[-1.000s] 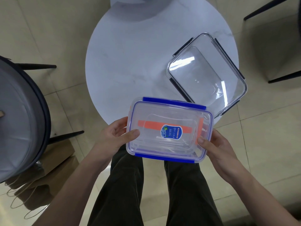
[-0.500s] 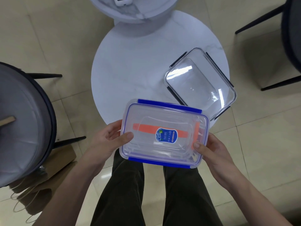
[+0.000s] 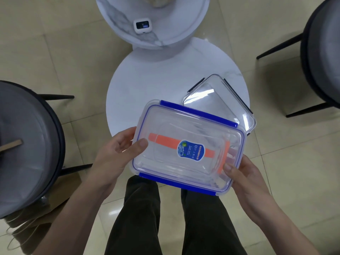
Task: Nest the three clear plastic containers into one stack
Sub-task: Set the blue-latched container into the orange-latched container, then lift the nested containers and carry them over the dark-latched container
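A clear plastic container with blue clips (image 3: pixel 187 144), an orange band and a blue label is held level above my lap, at the near edge of the round white table (image 3: pixel 156 85). My left hand (image 3: pixel 117 155) grips its left end, thumb on the lid. My right hand (image 3: pixel 246 183) grips its right end, thumb on the lid. A smaller clear shape shows inside it. Behind it, a clear container with dark clips (image 3: pixel 219 102) lies on the table's right side, partly hidden by the held one.
A second white marble table (image 3: pixel 165 34) with a small white device (image 3: pixel 141 26) stands beyond. Dark round chairs sit at the left (image 3: pixel 27 144) and right (image 3: pixel 323 52). A brown paper bag (image 3: pixel 31 225) lies on the tiled floor at left. My legs are below.
The view has tilted up, showing the far table. The held container now overlaps the near corner of the dark-clipped container. Both hands keep the same grip.
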`<state>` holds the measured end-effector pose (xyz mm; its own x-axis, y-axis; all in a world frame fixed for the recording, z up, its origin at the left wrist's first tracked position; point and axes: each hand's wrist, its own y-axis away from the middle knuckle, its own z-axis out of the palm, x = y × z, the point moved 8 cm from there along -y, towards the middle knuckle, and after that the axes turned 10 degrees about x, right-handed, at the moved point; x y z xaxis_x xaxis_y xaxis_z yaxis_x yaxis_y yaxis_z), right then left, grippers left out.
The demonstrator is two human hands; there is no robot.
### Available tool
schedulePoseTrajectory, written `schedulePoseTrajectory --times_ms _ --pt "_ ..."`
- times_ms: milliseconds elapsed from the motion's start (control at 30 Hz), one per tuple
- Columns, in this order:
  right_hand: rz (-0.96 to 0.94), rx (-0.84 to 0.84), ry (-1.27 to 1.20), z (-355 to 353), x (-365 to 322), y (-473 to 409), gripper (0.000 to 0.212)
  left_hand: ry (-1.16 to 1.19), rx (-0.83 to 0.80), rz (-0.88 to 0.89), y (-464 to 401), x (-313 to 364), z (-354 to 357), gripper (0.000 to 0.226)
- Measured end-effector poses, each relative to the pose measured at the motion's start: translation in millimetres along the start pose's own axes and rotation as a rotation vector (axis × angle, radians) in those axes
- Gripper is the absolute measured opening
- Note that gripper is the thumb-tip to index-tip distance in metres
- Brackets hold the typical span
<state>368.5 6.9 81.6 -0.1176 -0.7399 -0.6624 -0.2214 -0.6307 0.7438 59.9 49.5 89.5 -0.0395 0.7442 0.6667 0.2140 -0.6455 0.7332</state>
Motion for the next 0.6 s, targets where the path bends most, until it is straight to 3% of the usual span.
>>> schedulePoseTrajectory --times_ms 233,400,600 --pt "-0.020 0.032 -0.031 -25.1 -23.5 -13.2 0.102 -0.002 -0.036 0.037 -6.7 22.0 40.7 0.054" --pt "-0.025 0.057 -0.058 -42.5 -35.9 -21.8 0.099 -0.010 -0.042 0.055 -16.3 37.2 68.8 0.072" --pt "-0.012 0.089 -0.119 -59.8 -44.1 -33.0 0.076 -0.037 -0.080 0.086 -31.4 60.3 105.4 0.071"
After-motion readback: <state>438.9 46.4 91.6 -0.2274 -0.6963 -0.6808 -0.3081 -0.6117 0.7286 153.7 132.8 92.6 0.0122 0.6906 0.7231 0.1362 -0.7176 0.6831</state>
